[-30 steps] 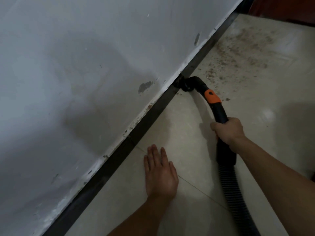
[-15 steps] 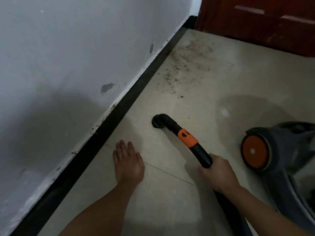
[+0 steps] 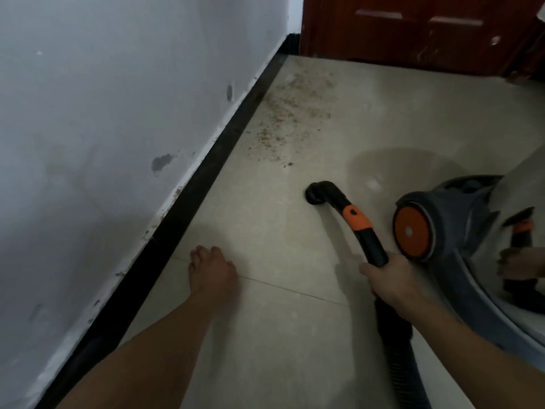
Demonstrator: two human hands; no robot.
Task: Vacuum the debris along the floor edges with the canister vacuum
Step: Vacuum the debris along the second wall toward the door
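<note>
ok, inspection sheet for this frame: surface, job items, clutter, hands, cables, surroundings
Surface: pale tiled floor, one grout line visible.
Job's things: debris scattered beside the baseboard, toward the door; nozzle over bare tile, short of the debris; canister vacuum at right.
Clutter: nothing seen.
Hands: left hand flat on the floor; right hand grips the tube.
Cables: no cord seen; ribbed hose runs off the bottom edge.
Surroundings: scuffed white wall, red-brown door.
</note>
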